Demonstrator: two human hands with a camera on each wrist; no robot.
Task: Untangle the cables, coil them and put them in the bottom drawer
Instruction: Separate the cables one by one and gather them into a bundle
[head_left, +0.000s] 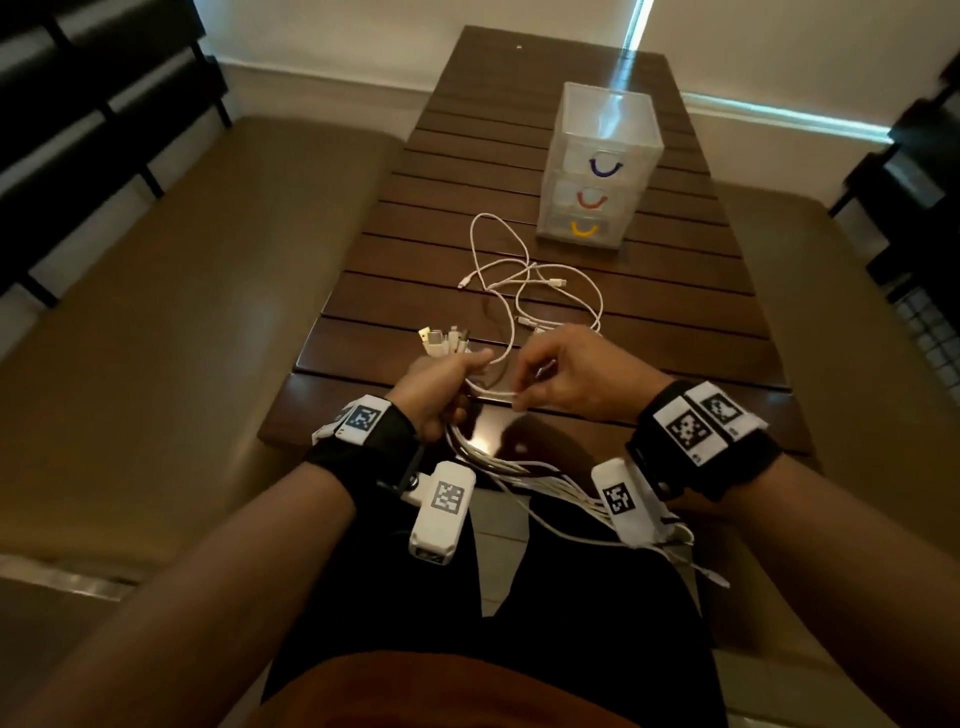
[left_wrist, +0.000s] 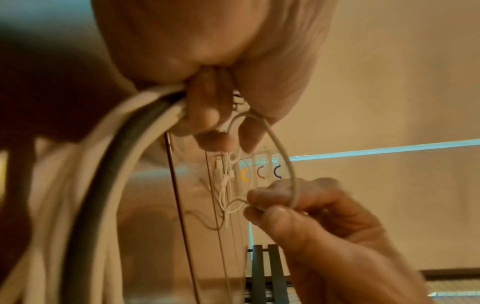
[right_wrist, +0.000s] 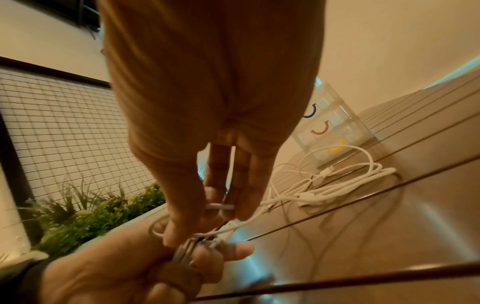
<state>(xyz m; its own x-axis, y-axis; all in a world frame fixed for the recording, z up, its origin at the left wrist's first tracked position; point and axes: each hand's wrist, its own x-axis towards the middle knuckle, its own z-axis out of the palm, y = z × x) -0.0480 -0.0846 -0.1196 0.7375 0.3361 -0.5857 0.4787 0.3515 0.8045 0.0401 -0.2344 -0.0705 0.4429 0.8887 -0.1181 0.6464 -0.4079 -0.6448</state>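
Note:
My left hand (head_left: 452, 382) grips a bundle of white cables (head_left: 540, 480). Their plug ends (head_left: 441, 340) stick out above the fist, and the rest hangs over my lap. My right hand (head_left: 522, 399) pinches one thin white cable (left_wrist: 285, 156) that loops from the left fist (left_wrist: 207, 119) to the right fingers (left_wrist: 267, 205). A loose tangle of white cables (head_left: 524, 280) lies on the dark slatted table (head_left: 675, 322), running back to both hands. In the right wrist view, the right fingertips (right_wrist: 233, 205) hold the cable just above the left hand (right_wrist: 145, 273). The clear drawer unit (head_left: 597, 156) stands behind, with its bottom drawer (head_left: 584, 228), marked by a yellow handle, closed.
The unit's upper drawers have blue (head_left: 605, 167) and red (head_left: 592, 200) handles. Brown cushioned seats (head_left: 182, 312) flank the table on both sides. Green plants (right_wrist: 103, 209) grow below a tiled wall on my right. Dark furniture stands at both far edges.

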